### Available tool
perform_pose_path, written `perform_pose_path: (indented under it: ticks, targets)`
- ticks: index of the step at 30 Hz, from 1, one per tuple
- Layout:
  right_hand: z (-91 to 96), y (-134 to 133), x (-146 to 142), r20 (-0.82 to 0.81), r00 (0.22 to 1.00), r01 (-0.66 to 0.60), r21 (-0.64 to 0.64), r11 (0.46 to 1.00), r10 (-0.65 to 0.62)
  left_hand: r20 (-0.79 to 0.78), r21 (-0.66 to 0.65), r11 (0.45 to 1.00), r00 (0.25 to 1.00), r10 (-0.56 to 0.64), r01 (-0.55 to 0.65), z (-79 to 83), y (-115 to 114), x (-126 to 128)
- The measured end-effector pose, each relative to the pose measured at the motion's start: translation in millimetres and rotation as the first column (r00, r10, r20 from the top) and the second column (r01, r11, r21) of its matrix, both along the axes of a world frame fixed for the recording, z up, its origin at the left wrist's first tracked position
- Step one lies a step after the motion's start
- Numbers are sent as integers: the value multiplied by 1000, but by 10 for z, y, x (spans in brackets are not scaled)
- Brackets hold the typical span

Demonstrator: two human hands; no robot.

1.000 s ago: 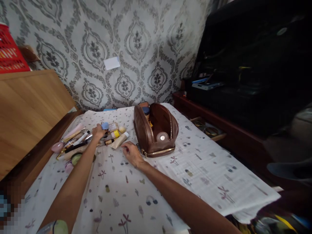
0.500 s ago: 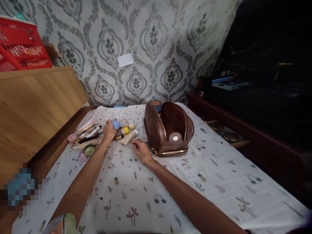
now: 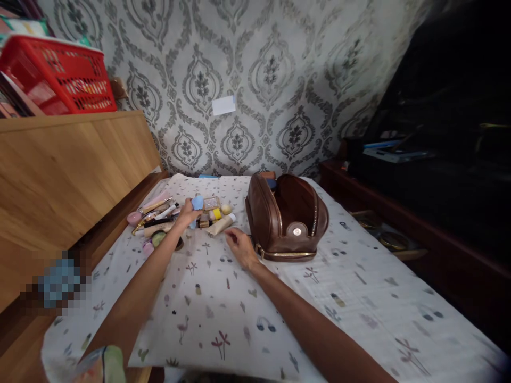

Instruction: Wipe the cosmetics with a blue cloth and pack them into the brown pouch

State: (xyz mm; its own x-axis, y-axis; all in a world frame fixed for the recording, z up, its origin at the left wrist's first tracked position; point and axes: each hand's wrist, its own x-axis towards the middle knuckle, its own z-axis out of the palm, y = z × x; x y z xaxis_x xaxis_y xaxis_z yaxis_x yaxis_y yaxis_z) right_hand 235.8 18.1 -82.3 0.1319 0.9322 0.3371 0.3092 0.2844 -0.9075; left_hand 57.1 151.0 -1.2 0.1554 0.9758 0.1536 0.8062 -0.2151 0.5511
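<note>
My left hand (image 3: pixel 187 214) reaches into a heap of cosmetics (image 3: pixel 159 221) and has its fingers closed on a small light-blue item (image 3: pixel 197 202). My right hand (image 3: pixel 240 246) rests flat on the patterned cloth (image 3: pixel 223 298) with its fingers apart, holding nothing, just left of an open brown leather pouch (image 3: pixel 285 218). A cream tube (image 3: pixel 221 224), a yellow-capped bottle (image 3: pixel 215 214) and a glittery compact (image 3: pixel 211 202) lie between the two hands. Some items show inside the back of the pouch.
A wooden headboard (image 3: pixel 67 175) runs along the left, with a red basket (image 3: pixel 59 74) on top. A dark wooden shelf (image 3: pixel 399 234) with dark objects stands on the right. Patterned wallpaper with a white card (image 3: pixel 223 105) is behind.
The camera has turned left, so everything sits further right in view. My left hand has kept hold of the blue item and lifted it slightly; my right hand stays on the cloth.
</note>
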Motion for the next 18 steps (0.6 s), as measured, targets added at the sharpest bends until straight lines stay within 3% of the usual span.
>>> perform_pose_path:
  ticks: [5, 8, 10, 15, 18]
  targets:
    - [83, -71, -123, -257, 961, -121, -71, 990, 99, 246, 48, 991, 960, -132, 124, -166, -648, 32]
    - [168, -181, -196, -635, 751, -361, -168, 917, 180, 467, 91, 949, 828, -309, 303, -278, -1013, 74]
    - [227, -264, -200, -760, 631, -459, -200, 866, 159, 506, 108, 942, 797, -328, 319, -286, -1125, 48]
    - [342, -458, -147, -754, 646, -453, -253, 855, 119, 592, 79, 992, 797, -122, 94, -200, -1099, -170]
    - [371, -557, -165, -719, 685, -454, -295, 841, 117, 592, 92, 988, 791, -153, 123, -210, -1158, -213]
